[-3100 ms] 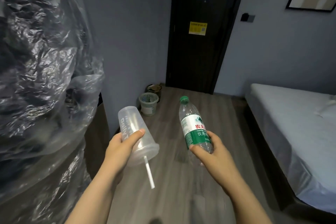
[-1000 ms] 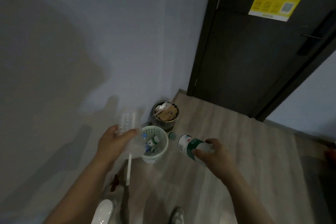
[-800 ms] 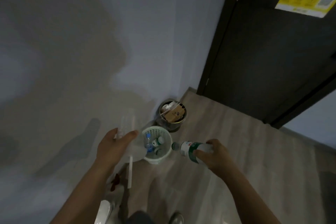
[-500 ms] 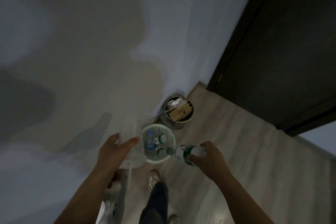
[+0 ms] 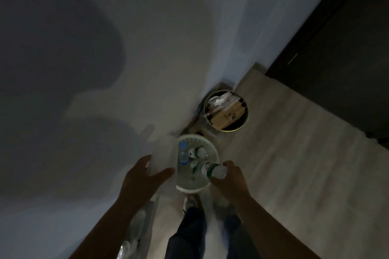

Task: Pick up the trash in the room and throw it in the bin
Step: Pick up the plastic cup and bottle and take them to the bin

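My right hand (image 5: 229,178) had fingers wrapped round the bottle (image 5: 212,169), neck over the bin (image 5: 192,189). Left hand (image 5: 143,176) fingers curled round the cup (image 5: 162,153), beside the bin. Risk: bin already held bottles (image 5: 196,152); mine could bounce out.

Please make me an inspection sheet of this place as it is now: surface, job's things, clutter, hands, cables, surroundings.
Surface: pale wood floor, dim light.
Job's things: water bottle held almost level, cap end over the white basket bin; clear plastic cup, blurred, left of the bin.
Clutter: bottles lie in the white bin; dark round bin holds cardboard.
Hands: left hand grips the cup; right hand grips the bottle.
Cables: nothing seen.
Surroundings: grey wall, dark door.
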Available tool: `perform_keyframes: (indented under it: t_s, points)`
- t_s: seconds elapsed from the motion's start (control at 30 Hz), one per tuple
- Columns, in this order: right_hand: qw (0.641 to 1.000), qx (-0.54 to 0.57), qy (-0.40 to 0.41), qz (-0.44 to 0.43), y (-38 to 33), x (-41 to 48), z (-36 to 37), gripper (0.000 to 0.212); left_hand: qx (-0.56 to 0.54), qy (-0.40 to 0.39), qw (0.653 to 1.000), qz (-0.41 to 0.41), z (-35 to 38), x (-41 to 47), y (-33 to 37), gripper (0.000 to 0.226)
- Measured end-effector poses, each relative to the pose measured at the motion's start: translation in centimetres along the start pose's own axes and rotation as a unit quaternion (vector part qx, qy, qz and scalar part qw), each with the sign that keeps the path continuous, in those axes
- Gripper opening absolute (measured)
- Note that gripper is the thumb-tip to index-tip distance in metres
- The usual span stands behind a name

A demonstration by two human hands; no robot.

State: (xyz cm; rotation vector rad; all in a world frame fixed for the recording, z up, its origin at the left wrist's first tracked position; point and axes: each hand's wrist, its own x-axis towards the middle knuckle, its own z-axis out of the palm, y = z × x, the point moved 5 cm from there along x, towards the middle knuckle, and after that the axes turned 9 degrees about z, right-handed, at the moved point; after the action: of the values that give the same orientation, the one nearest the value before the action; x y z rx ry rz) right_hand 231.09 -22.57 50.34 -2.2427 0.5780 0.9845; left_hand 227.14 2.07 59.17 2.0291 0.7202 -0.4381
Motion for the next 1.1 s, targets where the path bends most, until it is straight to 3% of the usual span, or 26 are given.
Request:
perform_keyframes:
  t_s: [0.17,0.5,0.6,0.83,0.93,1.1]
  points:
    - [0.997,-0.053,-0.051,0.030,0.9,7.9,4.7,0.063,0.045,-0.030,0.999,-0.007,3.9,5.9,-2.5,0.072]
    - [0.993,-0.013,-0.118,0.030,4.7,18.4,9.7,0.076,0.059,-0.057,0.996,-0.017,11.8,14.5,-6.7,0.078]
    - [0.993,-0.016,-0.111,0.040,5.5,19.7,8.5,0.069,0.049,-0.052,0.997,-0.019,13.2,15.9,-5.9,0.084]
    - [0.995,-0.029,-0.093,0.037,6.3,22.3,1.8,0.056,0.057,-0.068,0.996,-0.018,17.2,19.9,-2.2,0.076]
    - [0.995,0.003,-0.086,0.043,6.5,24.1,-1.7,0.052,0.054,-0.078,0.995,0.002,19.8,22.3,0.1,0.066]
    - [0.995,0.050,-0.067,0.052,7.3,27.9,-6.6,0.050,0.106,-0.043,0.991,0.064,24.7,27.5,4.7,0.075]
